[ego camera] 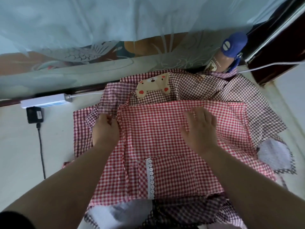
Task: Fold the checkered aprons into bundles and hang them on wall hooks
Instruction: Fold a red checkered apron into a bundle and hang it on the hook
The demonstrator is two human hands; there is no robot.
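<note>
The main risk is sitting at the left hand [105, 129], which is pinching cloth at the left edge of the red checkered apron [165, 146]. Darker checked fabric is bunching just there, so the fingers may be catching the apron underneath together with the red one, and a fold would then be dragging both. Whether they are holding one layer or two cannot be told. The brown checkered apron [189, 86] with the bear patch is reaching just beside the bottle [221, 61] at the far right, so a strong pull could be tipping it. The right hand [200, 129] is lying spread and flat on the red apron, right of its middle, pressing it down. This apron is lying open on top of the pile on the worktop [16, 146], under both hands, with its pocket [165, 176] on the near side.
</note>
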